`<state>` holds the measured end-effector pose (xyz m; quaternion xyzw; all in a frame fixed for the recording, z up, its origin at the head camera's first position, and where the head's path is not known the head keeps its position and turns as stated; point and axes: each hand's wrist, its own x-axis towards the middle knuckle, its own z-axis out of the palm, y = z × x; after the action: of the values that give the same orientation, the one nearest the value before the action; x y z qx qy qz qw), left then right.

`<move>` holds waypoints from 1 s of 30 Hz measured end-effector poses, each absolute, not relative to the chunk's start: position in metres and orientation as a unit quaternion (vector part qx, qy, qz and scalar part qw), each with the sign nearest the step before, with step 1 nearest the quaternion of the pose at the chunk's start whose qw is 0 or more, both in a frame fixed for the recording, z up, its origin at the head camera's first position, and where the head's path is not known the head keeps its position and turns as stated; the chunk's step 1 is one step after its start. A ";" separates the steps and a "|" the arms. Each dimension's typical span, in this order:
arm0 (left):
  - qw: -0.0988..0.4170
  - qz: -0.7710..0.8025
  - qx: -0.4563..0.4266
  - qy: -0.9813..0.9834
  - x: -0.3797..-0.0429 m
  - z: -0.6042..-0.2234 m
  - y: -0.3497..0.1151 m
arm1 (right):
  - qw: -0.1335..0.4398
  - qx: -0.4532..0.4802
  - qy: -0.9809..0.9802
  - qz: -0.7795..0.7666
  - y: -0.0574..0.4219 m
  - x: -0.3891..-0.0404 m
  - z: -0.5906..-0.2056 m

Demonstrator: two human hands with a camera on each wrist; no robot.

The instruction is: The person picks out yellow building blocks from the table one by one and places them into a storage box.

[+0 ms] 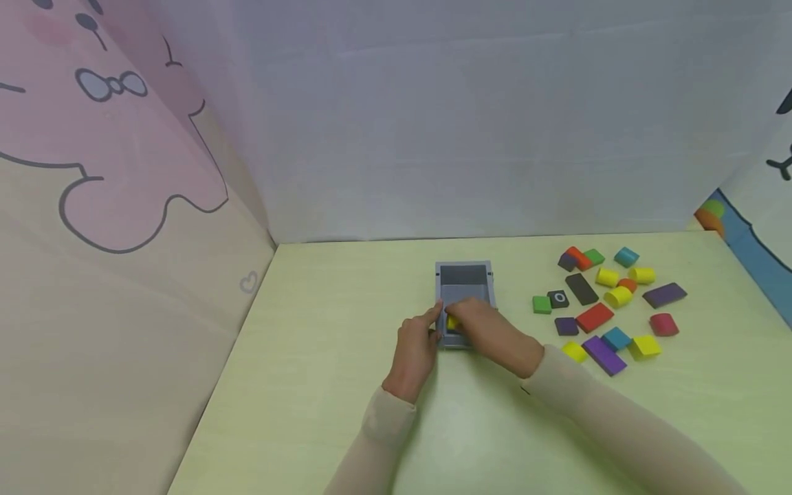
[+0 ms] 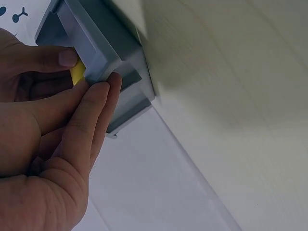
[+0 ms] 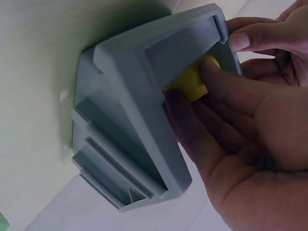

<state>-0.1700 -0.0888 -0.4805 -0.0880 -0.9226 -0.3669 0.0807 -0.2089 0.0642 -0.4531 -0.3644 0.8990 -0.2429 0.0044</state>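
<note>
A small grey open-topped box (image 1: pixel 438 282) stands on the table in front of me. My left hand (image 1: pixel 413 354) grips its left wall near the front corner; in the left wrist view its fingertips lie right at the edge of the box (image 2: pixel 98 57). My right hand (image 1: pixel 498 333) reaches in over the near end and pinches a yellow block (image 3: pixel 190 85) between thumb and fingers, inside the box. Fingers cover much of that block, so its full shape is hidden.
Loose coloured blocks are scattered right of the box: a red one (image 1: pixel 595 317), a purple bar (image 1: pixel 604 355), a black bar (image 1: pixel 581 289), yellow cylinders (image 1: pixel 618 297) and several others. A pale curtain (image 1: pixel 464 158) hangs behind the table; a printed cloth (image 1: pixel 124 330) hangs at left.
</note>
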 end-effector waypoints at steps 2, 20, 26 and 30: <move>0.081 -0.366 -0.089 -0.923 -0.170 -0.480 -0.089 | 0.013 -0.359 0.901 -0.242 0.064 -0.210 -0.455; 0.099 -0.368 -0.102 -0.919 -0.171 -0.477 -0.090 | 0.023 -0.377 0.892 -0.250 0.062 -0.220 -0.467; 0.099 -0.367 -0.104 -0.919 -0.171 -0.479 -0.090 | 0.039 -0.376 0.892 -0.249 0.062 -0.221 -0.467; 0.101 -0.366 -0.104 -0.919 -0.172 -0.479 -0.089 | 0.059 -0.370 0.895 -0.242 0.060 -0.224 -0.468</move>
<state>-0.1715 -0.0893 -0.4794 -0.1045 -0.9193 -0.3659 0.1007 -0.2240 0.0601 -0.4676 -0.3696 0.8951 -0.2425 0.0589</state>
